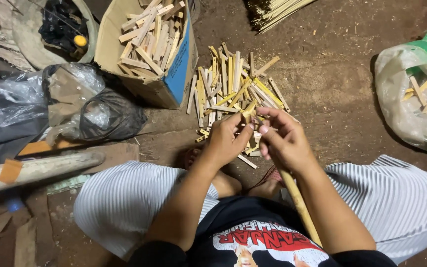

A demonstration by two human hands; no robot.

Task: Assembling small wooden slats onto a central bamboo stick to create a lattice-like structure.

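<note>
Bare earthen floor (pixel 342 94) all around, brown, scuffed and littered with splinters. Harsh light falls from above while the corners sink into shadow. Upper left, a torn cardboard box (pixel 179 79) with a blue side sits on the dirt, crumpled plastic bags (pixel 90 111) just beside it. Far right, a bulging pale sack (pixel 406 106).

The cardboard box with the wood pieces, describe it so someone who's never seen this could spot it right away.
Start at the pile of bamboo strips on the dirt floor ahead of the person's hands. Just left of it stands the open cardboard box, tipped and filled with pale flat sticks. Its blue side panel sets it apart from the plastic bags beside it.
</note>
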